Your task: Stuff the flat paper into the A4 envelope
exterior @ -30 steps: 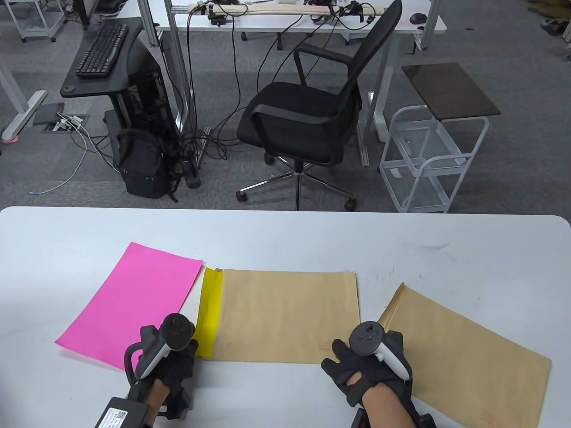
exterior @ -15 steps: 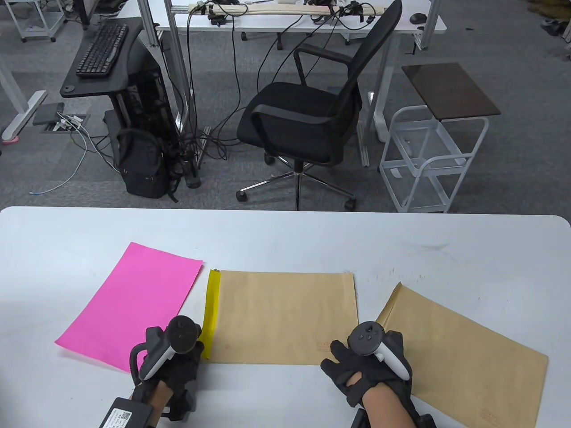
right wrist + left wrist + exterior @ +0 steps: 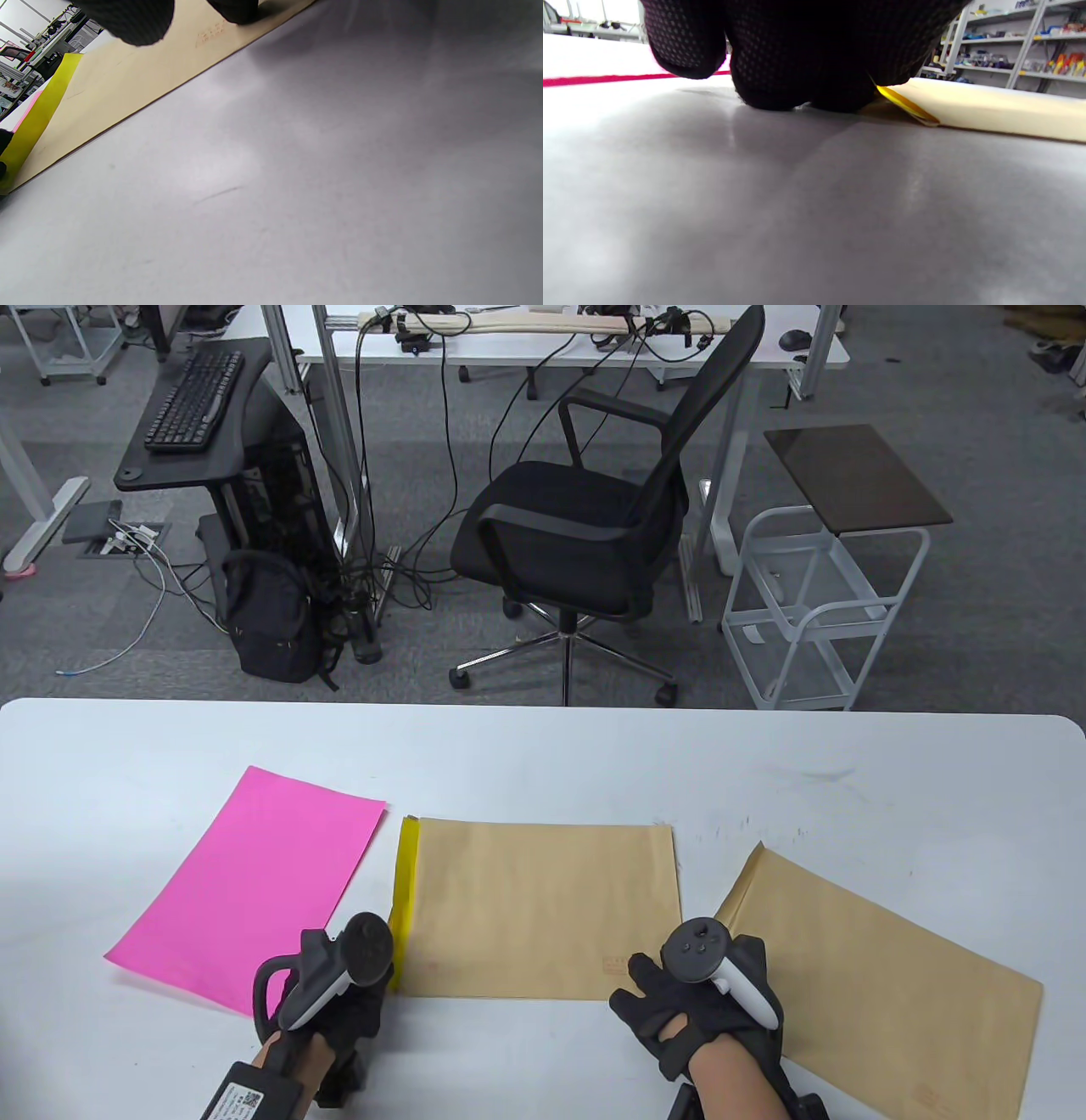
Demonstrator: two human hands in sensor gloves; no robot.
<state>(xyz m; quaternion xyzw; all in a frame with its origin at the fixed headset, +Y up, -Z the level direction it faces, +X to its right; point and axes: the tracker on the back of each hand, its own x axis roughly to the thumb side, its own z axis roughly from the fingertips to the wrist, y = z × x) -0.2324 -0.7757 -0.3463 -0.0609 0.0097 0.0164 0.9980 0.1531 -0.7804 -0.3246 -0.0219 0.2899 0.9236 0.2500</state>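
A brown A4 envelope [image 3: 543, 908] lies flat in the middle of the white table [image 3: 543, 755]. A narrow strip of yellow paper [image 3: 405, 891] sticks out of its left end. My left hand [image 3: 344, 988] is at the strip's near corner and holds it, fingers [image 3: 797, 63] curled down on the table beside the yellow edge [image 3: 903, 103]. My right hand [image 3: 670, 997] lies spread and rests on the envelope's near right corner, its fingertips [image 3: 127, 21] on the brown paper [image 3: 127, 80]. The yellow strip also shows in the right wrist view [image 3: 38, 118].
A pink sheet [image 3: 246, 882] lies flat to the left of the envelope, partly under my left hand. A second brown envelope [image 3: 882, 984] lies slanted at the right, under my right wrist. An office chair [image 3: 585, 526] and a white cart [image 3: 814, 602] stand beyond the far edge.
My left hand has moved right, and the yellow strip showing outside the envelope has grown narrower. The right hand and the envelope have stayed almost still.
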